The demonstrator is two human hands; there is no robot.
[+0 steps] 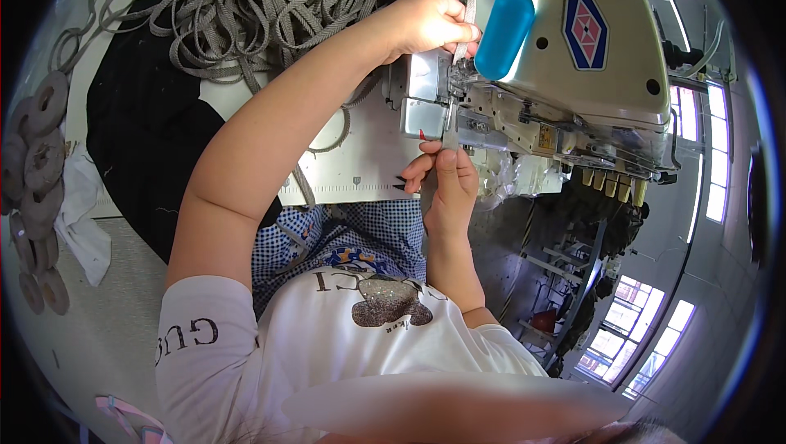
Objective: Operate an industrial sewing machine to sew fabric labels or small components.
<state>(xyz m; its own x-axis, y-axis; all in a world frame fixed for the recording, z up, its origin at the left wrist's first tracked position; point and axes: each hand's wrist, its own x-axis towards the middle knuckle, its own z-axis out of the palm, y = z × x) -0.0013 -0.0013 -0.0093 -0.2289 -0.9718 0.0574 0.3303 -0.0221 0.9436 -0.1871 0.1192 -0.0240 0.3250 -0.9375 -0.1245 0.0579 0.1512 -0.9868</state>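
Observation:
My left hand (pixel 427 22) reaches up to the head of a cream industrial sewing machine (pixel 589 59) and pinches a narrow grey webbing strap (pixel 468 14) that runs down toward the needle area. My right hand (pixel 446 178) is just below the metal presser part (pixel 426 96), with its fingertips closed on the lower end of the strap (pixel 451 140). Both hands are at the front of the machine, one above the other. The needle itself is hidden behind metal parts.
A big tangled pile of the same grey webbing (pixel 278 2) lies on the white table (pixel 360 170), beside black cloth (pixel 143 129). A blue plastic bottle (pixel 503 27) stands by the machine. Several flat grey rolls (pixel 37 157) sit at the far left. Windows are on the right.

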